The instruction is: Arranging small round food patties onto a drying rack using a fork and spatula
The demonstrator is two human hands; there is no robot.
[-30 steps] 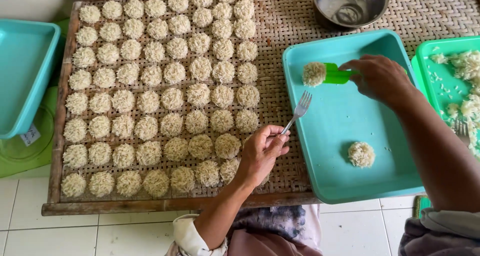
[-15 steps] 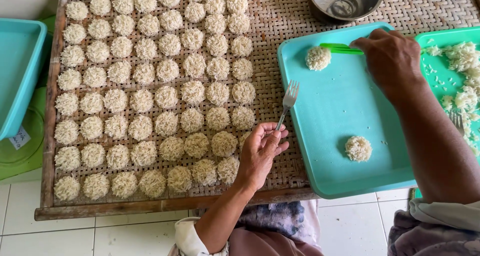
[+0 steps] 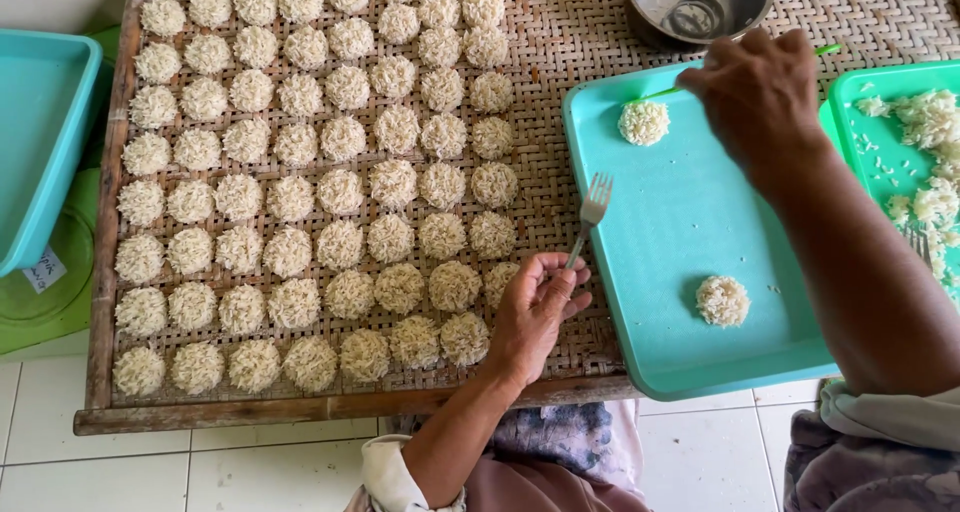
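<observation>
left hand [image 3: 530, 312] grips the handle of a metal fork [image 3: 590, 212], tines pointing up and away, over the near right corner of the woven drying tray [image 3: 560, 32]. right hand [image 3: 755, 97] is closed on a thin green tool [image 3: 660, 94]; its tip lies just beside a round rice cake [image 3: 643, 123] at the far end of the turquoise tray [image 3: 680, 222]. a second rice cake [image 3: 722, 301] sits near the tray's near edge, well apart from the first. right of this tray, a green tray [image 3: 850, 102] holds loose clumps of cooked rice [image 3: 925, 122]. rows of rice cakes [image 3: 300, 192] cover the woven tray's left and middle area, close together. a steel bowl [image 3: 700, 2] stands on the woven tray beyond the turquoise tray. another turquoise tray [image 3: 40, 132] lies at the far left, over a green lid [image 3: 50, 302]. white floor tiles [image 3: 180, 472] show below.
</observation>
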